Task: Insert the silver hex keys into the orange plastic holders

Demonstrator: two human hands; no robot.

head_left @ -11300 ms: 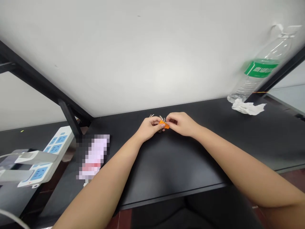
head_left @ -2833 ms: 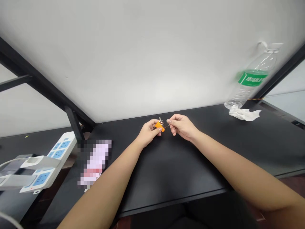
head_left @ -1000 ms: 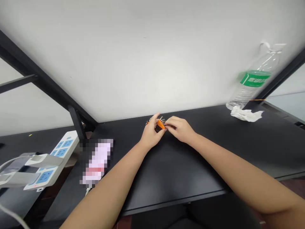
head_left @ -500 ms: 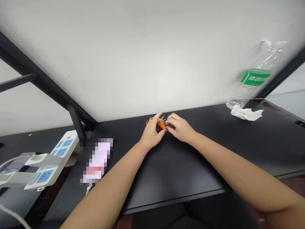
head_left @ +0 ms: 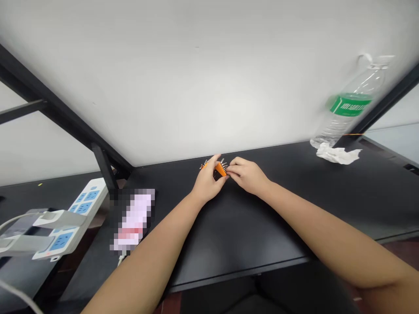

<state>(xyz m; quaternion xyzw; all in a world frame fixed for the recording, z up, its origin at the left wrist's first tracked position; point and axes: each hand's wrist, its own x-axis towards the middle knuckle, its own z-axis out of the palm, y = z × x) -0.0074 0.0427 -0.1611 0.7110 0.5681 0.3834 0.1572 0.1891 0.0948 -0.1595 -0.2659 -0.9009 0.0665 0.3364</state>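
Observation:
Near the back of the black desk, my left hand (head_left: 207,181) is closed around an orange holder (head_left: 221,169) with several thin metal rods sticking out, which looks like a hex key set. Its thumb and fingers grip the holder from the left and partly cover it. Just to the right, my right hand (head_left: 247,175) has its fingertips pinched together at the ends of the rods, on what looks like one hex key. The fingers hide most of that piece.
A clear bottle (head_left: 350,104) with a green label leans by the wall, beside a crumpled tissue (head_left: 338,154). A white power strip (head_left: 83,205) with plugs and a blurred-out phone (head_left: 134,218) on a cable lie at left. Black frame bars (head_left: 65,111) rise behind them.
My right hand's fingers have shifted slightly and straightened a little against the rods. My left hand keeps its hold on the orange holder. The whole view has moved very slightly.

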